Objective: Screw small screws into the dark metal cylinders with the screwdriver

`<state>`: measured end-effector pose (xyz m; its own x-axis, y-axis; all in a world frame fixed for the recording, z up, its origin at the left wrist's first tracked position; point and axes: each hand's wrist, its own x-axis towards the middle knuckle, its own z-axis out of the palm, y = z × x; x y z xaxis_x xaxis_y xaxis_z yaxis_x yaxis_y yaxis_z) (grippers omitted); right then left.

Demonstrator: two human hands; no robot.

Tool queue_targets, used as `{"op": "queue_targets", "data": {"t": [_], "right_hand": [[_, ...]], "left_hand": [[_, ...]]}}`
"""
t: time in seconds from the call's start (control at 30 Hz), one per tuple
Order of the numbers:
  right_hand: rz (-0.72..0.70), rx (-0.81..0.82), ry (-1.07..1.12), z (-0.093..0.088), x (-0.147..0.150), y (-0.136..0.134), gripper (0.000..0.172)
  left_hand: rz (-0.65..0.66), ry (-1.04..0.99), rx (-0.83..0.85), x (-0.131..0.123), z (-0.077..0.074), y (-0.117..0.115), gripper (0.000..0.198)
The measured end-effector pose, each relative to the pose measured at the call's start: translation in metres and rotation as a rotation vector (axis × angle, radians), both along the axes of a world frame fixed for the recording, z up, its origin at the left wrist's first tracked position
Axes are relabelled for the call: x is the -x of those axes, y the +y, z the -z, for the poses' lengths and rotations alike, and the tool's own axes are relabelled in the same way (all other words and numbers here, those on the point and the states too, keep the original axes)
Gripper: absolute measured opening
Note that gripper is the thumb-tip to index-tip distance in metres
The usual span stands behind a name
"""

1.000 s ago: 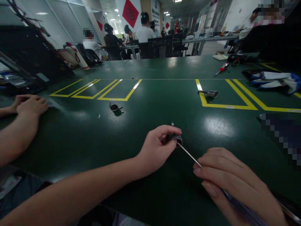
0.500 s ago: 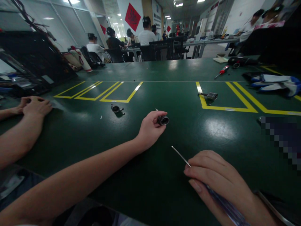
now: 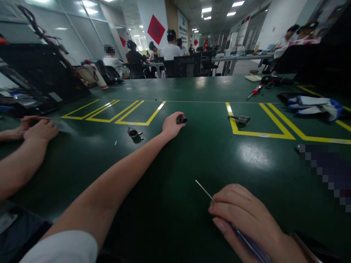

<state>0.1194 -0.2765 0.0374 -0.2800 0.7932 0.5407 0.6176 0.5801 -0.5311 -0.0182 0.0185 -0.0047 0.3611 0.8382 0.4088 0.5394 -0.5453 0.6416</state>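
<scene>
My left hand (image 3: 171, 127) reaches forward over the green table (image 3: 164, 171), its fingers closed round a small dark cylindrical metal part (image 3: 183, 119) with a round opening. Nearer to me on the right, my right hand (image 3: 244, 213) grips a thin-shafted screwdriver (image 3: 205, 191) with a see-through purplish handle. Its bare tip points forward and left, apart from the part. A similar dark metal part (image 3: 133, 133) with small prongs lies left of my left hand. Another one (image 3: 242, 119), with a stem, rests inside a yellow-taped area on the right.
Yellow tape outlines (image 3: 133, 122) mark the table. A red-handled screwdriver (image 3: 255, 92) and blue-white gloves (image 3: 312, 106) lie at the far right. Another person's hands (image 3: 41, 128) rest at the left edge. Several people sit in the background.
My left hand has moved forward, farther across the table, carrying the metal part. My right hand keeps the screwdriver and sits slightly lower in view. The camera view has tilted up a little.
</scene>
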Motion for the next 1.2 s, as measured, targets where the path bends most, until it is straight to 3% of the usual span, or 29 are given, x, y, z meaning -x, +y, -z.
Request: {"op": "queue_targets", "data": {"t": [0.27,0.53,0.7,0.97,1.2], "right_hand": [[-0.005,-0.006,0.018,0.003,-0.002,0.002,0.016],[0.001,0.036,0.043,0.002,-0.002,0.007,0.016],[0.005,0.024,0.065,0.002,-0.004,0.01,0.016],[-0.045,0.083,0.096,0.005,-0.006,0.013,0.016],[-0.143,0.014,0.186,0.033,-0.007,0.019,0.015]], "left_hand": [[0.04,-0.004,0.016,-0.001,0.008,0.015,0.04],[0.046,-0.02,0.026,0.003,0.009,0.013,0.062],[0.054,-0.005,0.007,0.003,0.008,0.011,0.066],[0.14,0.254,-0.084,-0.001,-0.002,0.004,0.055],[0.091,0.324,-0.095,0.001,-0.01,-0.003,0.04]]}}
